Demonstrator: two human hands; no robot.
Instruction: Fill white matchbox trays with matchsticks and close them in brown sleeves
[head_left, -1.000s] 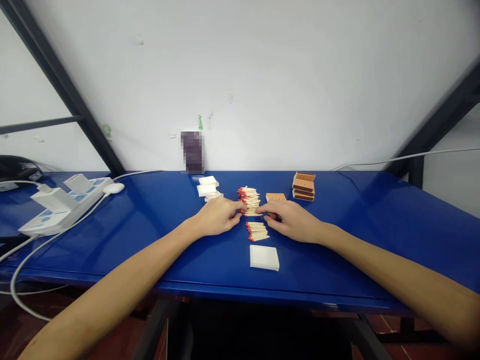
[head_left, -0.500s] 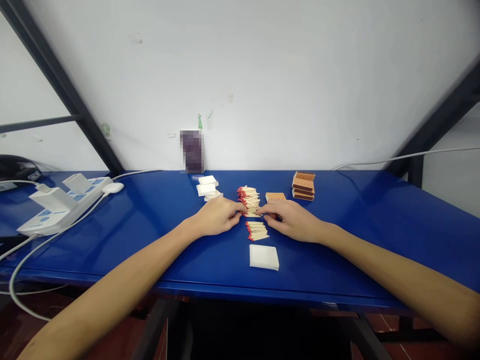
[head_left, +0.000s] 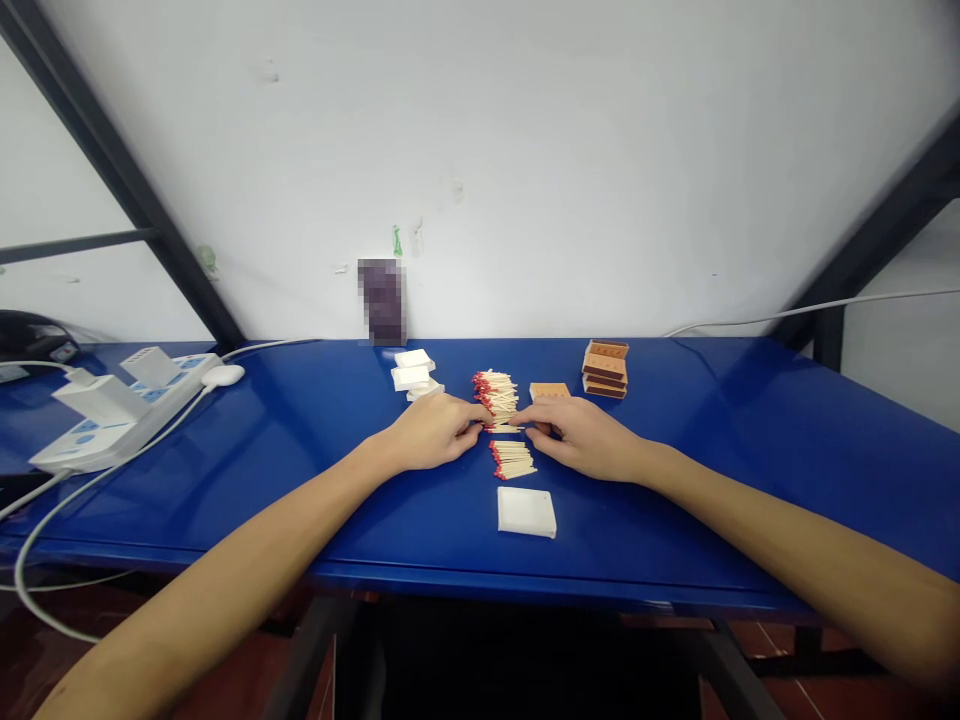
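A larger pile of red-tipped matches (head_left: 498,395) lies on the blue table between my hands. From its left side, my left hand (head_left: 436,430) reaches the near end, index fingertip at the red heads and thumb apart below. Opposite it, my right hand (head_left: 579,435) has its index finger stretched to the plain ends, its thumb lower and its other fingers curled. Neither hand visibly grips anything. Nearer to me lies a smaller row of matches (head_left: 514,459), heads left. Below that row is a white matchbox tray (head_left: 526,512).
Several white trays (head_left: 412,372) are stacked behind my left hand. An orange matchbox sleeve (head_left: 550,390) sits just behind my right hand, with stacked sleeves (head_left: 606,368) farther right. A power strip (head_left: 124,440) with plugs and cables occupies the left side.
The view shifts very slightly. Both hands stay at the near end of the larger pile, where a few matches now lie slightly apart from it.
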